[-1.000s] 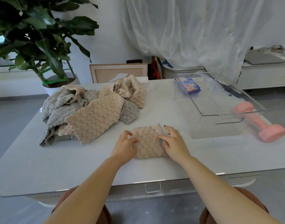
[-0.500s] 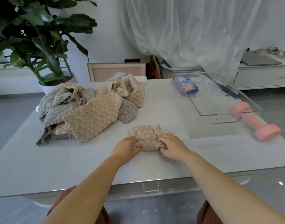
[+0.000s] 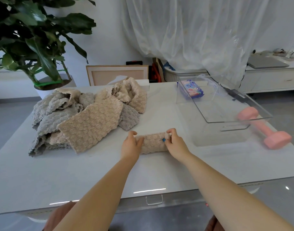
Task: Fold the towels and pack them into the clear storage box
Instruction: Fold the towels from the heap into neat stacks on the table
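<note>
Two-handed hold on the rolled beige towel (image 3: 153, 142) on the white table (image 3: 93, 172): wraps the left hand (image 3: 131, 145) round one end, pinches the other with the right hand (image 3: 175, 145), fingers curled, both ends covered. Beyond and left of the grip, a heap of unfolded towels (image 3: 86, 120). Right of it, the clear storage box (image 3: 239, 120), far walls hard to trace; pink dumbbell (image 3: 266, 129) blurred through its corner.

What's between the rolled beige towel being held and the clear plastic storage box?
Head view: only bare white tabletop between the rolled beige towel and the clear plastic storage box.
</note>
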Demonstrator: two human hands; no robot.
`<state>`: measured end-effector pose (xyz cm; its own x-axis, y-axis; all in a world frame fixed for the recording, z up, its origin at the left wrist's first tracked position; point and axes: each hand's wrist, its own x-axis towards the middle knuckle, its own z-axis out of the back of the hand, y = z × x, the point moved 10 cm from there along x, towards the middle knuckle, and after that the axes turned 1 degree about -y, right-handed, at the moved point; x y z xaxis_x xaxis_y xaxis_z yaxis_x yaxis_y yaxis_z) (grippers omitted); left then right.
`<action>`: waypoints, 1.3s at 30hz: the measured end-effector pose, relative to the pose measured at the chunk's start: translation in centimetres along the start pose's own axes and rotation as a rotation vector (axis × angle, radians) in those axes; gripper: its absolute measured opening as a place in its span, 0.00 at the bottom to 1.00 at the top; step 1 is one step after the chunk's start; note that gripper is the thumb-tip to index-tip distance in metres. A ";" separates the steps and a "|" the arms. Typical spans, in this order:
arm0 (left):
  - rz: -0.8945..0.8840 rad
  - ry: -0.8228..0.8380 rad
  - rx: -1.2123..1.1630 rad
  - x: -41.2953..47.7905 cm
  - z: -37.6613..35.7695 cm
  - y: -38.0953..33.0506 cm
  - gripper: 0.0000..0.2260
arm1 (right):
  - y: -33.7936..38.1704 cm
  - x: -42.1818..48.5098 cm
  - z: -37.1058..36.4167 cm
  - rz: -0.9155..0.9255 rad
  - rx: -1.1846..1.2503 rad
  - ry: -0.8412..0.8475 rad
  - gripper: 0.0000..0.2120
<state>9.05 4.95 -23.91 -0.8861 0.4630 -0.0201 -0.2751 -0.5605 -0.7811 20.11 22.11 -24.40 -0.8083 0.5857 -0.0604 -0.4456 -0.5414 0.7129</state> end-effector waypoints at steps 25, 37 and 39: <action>-0.388 -0.107 -0.049 3.3 -2.1 -8.6 0.08 | 0.9 3.1 8.1 0.183 0.115 -0.412 0.17; -0.330 0.334 0.435 0.8 -8.1 -4.8 0.29 | -1.2 1.4 3.5 0.167 -0.390 -0.049 0.22; -0.314 0.410 0.486 0.2 -8.5 -4.1 0.30 | -1.6 1.2 1.9 0.130 -0.524 0.050 0.19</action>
<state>13.14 13.19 -25.98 -0.5524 0.8204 -0.1476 -0.7146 -0.5572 -0.4230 20.55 24.85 -24.22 -0.8811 0.4715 -0.0373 -0.4628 -0.8433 0.2734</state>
